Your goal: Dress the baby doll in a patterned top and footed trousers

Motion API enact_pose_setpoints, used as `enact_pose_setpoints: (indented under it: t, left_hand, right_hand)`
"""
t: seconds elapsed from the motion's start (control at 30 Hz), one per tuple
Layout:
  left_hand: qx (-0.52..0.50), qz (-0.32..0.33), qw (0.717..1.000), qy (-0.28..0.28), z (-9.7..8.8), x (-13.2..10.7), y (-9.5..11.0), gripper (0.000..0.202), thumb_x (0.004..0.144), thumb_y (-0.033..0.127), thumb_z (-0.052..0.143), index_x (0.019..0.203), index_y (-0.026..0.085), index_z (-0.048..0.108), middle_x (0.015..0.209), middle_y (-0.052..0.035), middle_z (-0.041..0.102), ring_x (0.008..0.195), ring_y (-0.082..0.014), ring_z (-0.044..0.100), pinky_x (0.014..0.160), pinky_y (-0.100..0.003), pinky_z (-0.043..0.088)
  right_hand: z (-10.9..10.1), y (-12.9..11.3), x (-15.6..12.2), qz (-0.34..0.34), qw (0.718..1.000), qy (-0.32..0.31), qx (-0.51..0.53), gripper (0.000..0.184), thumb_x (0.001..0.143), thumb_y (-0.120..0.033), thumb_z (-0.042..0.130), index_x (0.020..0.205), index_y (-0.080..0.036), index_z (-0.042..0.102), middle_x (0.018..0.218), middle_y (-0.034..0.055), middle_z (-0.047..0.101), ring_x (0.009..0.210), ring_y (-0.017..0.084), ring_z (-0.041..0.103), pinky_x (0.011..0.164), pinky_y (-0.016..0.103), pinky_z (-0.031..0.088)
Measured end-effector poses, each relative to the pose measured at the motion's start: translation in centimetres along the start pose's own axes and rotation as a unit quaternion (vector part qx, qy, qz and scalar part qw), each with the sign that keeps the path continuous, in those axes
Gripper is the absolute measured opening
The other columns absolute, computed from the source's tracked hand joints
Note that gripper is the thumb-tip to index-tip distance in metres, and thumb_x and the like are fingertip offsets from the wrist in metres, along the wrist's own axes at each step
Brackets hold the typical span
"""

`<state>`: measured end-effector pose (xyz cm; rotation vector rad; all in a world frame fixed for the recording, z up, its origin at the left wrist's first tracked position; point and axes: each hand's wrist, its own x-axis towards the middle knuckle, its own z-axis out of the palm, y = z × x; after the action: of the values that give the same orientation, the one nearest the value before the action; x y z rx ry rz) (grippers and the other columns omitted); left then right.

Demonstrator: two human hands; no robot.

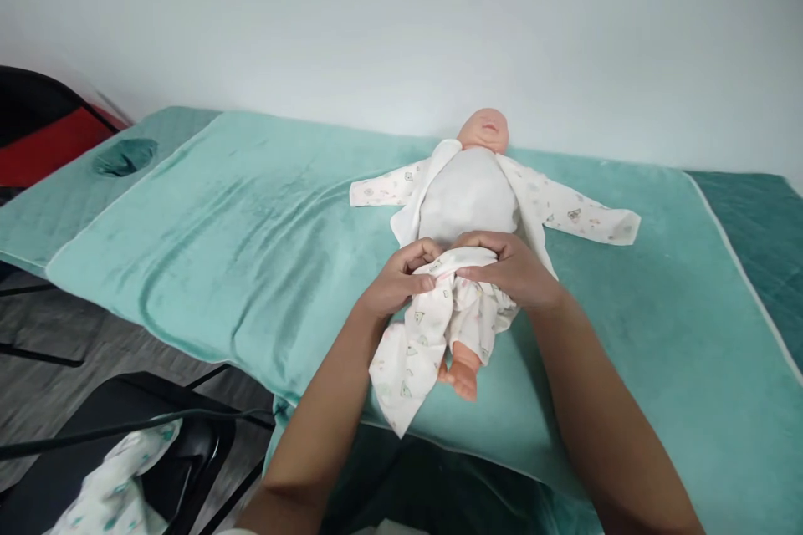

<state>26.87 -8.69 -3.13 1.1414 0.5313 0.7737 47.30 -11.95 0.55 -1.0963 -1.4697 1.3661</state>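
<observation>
A baby doll (pixel 482 132) lies on its back on a massage table, its head toward the wall. It wears an open white printed jacket (pixel 580 211) with both sleeves spread, and its pale cloth torso (pixel 469 194) shows. White printed baby pants (pixel 419 343) are bunched at its lower body; one leg hangs loose and flat, while orange-pink feet (pixel 462 376) show by the other. My left hand (pixel 405 272) pinches the waistband from the left. From the right, my right hand (pixel 511 267) grips the same waistband, thumb on top and fingers curled over the upper edge.
A teal cover (pixel 219 217) with wrinkles spreads over the massage table, which has a face hole (pixel 125 157) at the left end. Lower left stands a black chair (pixel 135 410) with a printed cloth (pixel 122 485) on it. A cable (pixel 207 414) crosses there. A wall (pixel 314 33) runs behind.
</observation>
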Motion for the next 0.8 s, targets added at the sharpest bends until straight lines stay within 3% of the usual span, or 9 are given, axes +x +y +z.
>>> enact_pose_setpoints:
  t: [0.23,0.33,0.4,0.5,0.63,0.7,0.8]
  left_hand:
    - [0.049,-0.085,0.993,-0.062,-0.7,-0.5,0.4,0.057,0.045,0.039,0.094,0.087,0.016,0.063,0.077,0.0014,0.059,0.068,-0.0115,0.051,0.060,-0.021,0.039]
    - [0.016,-0.088,0.996,-0.029,-0.5,-0.6,0.0,0.055,0.049,0.042,0.092,0.087,0.016,0.062,0.074,0.0018,0.058,0.065,-0.0113,0.052,0.059,-0.022,0.040]
    - [-0.047,-0.046,0.997,0.031,-0.1,-0.3,-0.4,0.053,0.052,0.044,0.090,0.085,0.017,0.060,0.073,0.0026,0.057,0.063,-0.0106,0.052,0.059,-0.023,0.042]
    - [-0.124,0.004,0.985,0.118,0.5,0.1,-0.6,0.051,0.052,0.045,0.089,0.078,0.019,0.053,0.066,0.0047,0.053,0.057,-0.0089,0.049,0.058,-0.022,0.043]
    - [-0.111,-0.014,0.984,0.138,0.7,0.4,-0.6,0.046,0.058,0.046,0.086,0.073,0.018,0.053,0.059,0.0055,0.050,0.051,-0.0079,0.045,0.052,-0.021,0.041]
    - [-0.081,-0.021,0.989,0.119,0.6,0.3,-0.8,0.047,0.060,0.053,0.085,0.077,0.017,0.059,0.063,0.0034,0.056,0.054,-0.0091,0.049,0.053,-0.021,0.042]
    - [-0.018,-0.017,0.998,0.054,0.2,0.1,-0.8,0.066,0.057,0.068,0.082,0.094,0.015,0.069,0.080,-0.0022,0.067,0.066,-0.0128,0.057,0.059,-0.022,0.045]
  right_hand:
    - [0.6,1.0,-0.3,0.025,0.986,0.009,0.167,0.035,0.070,-0.043,0.084,0.078,-0.019,0.060,0.067,-0.0040,0.055,0.055,0.009,0.045,0.051,0.022,0.034]
    - [0.9,0.9,-0.4,0.023,0.982,0.007,0.187,0.034,0.075,-0.045,0.081,0.079,-0.020,0.058,0.066,-0.0050,0.051,0.054,0.009,0.041,0.050,0.021,0.032]
    - [1.0,0.5,-0.4,0.022,0.989,0.003,0.145,0.034,0.077,-0.047,0.078,0.080,-0.020,0.057,0.067,-0.0048,0.050,0.056,0.009,0.042,0.051,0.021,0.032]
    - [1.1,-0.6,-0.3,0.020,0.999,-0.042,-0.004,0.038,0.071,-0.045,0.084,0.090,-0.020,0.063,0.079,-0.0023,0.058,0.068,0.012,0.050,0.059,0.023,0.039]
    - [1.6,-1.5,-0.4,0.036,0.982,-0.124,-0.140,0.046,0.069,-0.039,0.085,0.108,-0.023,0.066,0.101,0.0011,0.066,0.089,0.020,0.059,0.074,0.028,0.047]
    - [1.9,-1.4,-0.5,0.035,0.987,-0.094,-0.122,0.037,0.075,-0.039,0.079,0.106,-0.023,0.067,0.099,0.0008,0.067,0.090,0.020,0.059,0.076,0.029,0.047]
    - [2.2,-0.7,-0.4,0.029,0.998,0.044,-0.026,0.023,0.078,-0.037,0.075,0.091,-0.021,0.065,0.083,-0.0019,0.061,0.076,0.015,0.055,0.068,0.026,0.044]
